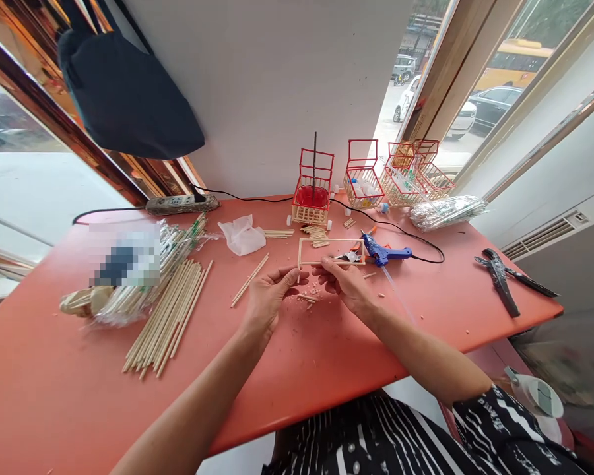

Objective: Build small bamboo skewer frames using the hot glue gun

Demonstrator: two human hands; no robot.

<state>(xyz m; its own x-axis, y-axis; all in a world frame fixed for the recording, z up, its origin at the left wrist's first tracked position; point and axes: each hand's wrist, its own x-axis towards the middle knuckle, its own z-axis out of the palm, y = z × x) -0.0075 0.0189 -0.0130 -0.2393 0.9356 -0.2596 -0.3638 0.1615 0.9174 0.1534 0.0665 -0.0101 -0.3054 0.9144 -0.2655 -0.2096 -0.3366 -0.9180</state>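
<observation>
A small rectangular frame of thin wooden sticks (331, 240) is held up over the middle of the table. My left hand (270, 293) is closed, pinching the frame's lower left corner between thumb and fingers, where a stick end pokes down. With thumb on top, my right hand (345, 282) grips the lower stick near its middle. Just behind the frame's right side lies a blue hot glue gun (383, 251), partly hidden. Beneath my hands, short stick offcuts (307, 298) and crumbs are scattered.
Long wooden sticks (171, 320) lie left beside plastic-wrapped bundles (138, 290). A stick basket with red rims (311, 214) stands at the back, more baskets (363, 188) to its right. Black-handled pliers (502, 284) rest at right. A power strip (181, 204) sits back left.
</observation>
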